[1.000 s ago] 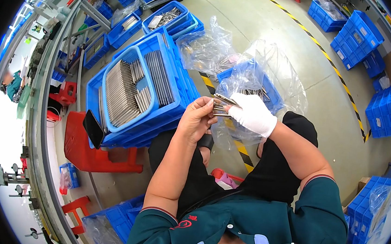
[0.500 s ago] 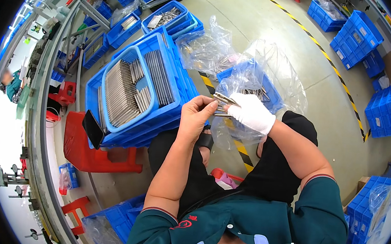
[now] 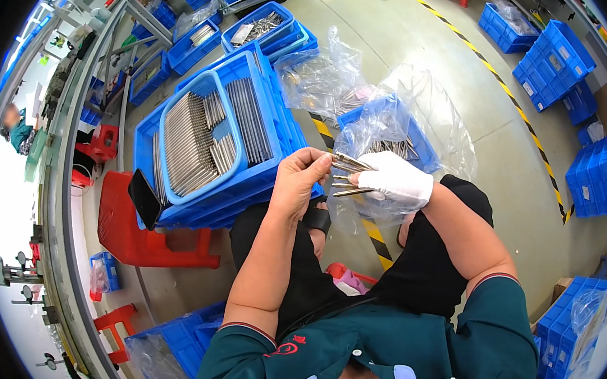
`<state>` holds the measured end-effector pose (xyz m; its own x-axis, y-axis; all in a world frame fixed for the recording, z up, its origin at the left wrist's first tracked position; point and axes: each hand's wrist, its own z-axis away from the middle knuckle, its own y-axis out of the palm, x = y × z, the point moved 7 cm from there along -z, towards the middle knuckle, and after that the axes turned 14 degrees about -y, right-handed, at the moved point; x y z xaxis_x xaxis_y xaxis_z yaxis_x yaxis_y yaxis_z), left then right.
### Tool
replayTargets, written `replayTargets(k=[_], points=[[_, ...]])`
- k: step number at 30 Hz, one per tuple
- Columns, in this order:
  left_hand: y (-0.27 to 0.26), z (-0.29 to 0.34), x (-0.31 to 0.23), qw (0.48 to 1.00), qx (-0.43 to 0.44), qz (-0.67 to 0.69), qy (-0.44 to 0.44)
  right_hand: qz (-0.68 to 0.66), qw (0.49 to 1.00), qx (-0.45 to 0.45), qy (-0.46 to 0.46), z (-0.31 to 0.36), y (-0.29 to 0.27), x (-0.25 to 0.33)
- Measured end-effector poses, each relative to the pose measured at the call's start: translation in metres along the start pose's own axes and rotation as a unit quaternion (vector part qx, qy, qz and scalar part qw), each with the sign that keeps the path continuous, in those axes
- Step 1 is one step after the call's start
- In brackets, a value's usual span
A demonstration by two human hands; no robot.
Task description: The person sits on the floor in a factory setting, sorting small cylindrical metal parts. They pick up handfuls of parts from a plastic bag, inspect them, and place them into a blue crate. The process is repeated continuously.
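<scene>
My right hand (image 3: 401, 181), in a white glove, is closed around several slim metal rods (image 3: 345, 191) that stick out to the left with their ends fanned apart. My bare left hand (image 3: 297, 180) pinches the tip of one of the upper rods between thumb and fingers. To the left, neat rows of similar metal rods (image 3: 190, 143) fill a light blue basket (image 3: 163, 170), which sits in a blue crate (image 3: 277, 155). Beyond my right hand, more loose rods (image 3: 397, 147) lie in a blue bin (image 3: 426, 146) lined with clear plastic.
Clear plastic bags (image 3: 324, 72) spread over the floor around the bin. A red stool (image 3: 124, 221) stands under the crate's left side. Blue bins (image 3: 259, 30) stand farther back, and stacked blue crates (image 3: 597, 175) line the right. Yellow-black tape (image 3: 494, 69) crosses the floor.
The rods in my gloved hand have fanned wider apart. My left hand has shifted slightly left, and its fingers are still on a rod end.
</scene>
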<state>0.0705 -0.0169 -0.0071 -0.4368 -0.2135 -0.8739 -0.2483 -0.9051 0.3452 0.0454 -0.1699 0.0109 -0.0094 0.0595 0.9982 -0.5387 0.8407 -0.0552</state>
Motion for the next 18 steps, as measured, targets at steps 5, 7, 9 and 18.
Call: replayTargets(k=[5, 7, 9, 18], points=[[0.0, 0.002, -0.003, 0.999, 0.007, -0.034, -0.008, -0.021, 1.0, -0.003, 0.0, 0.001, 0.0, -0.001], [-0.001, 0.002, -0.002, 0.999, 0.005, -0.047, -0.009, 0.0, 1.0, -0.001, 0.001, 0.002, -0.001, -0.001], [-0.003, 0.0, 0.0, 0.998, -0.001, -0.068, -0.009, 0.009, 1.0, 0.002, 0.006, 0.002, -0.001, -0.001], [-0.003, -0.001, 0.006, 1.0, 0.025, -0.015, -0.011, 0.081, 0.996, -0.014, -0.026, 0.004, 0.0, 0.011]])
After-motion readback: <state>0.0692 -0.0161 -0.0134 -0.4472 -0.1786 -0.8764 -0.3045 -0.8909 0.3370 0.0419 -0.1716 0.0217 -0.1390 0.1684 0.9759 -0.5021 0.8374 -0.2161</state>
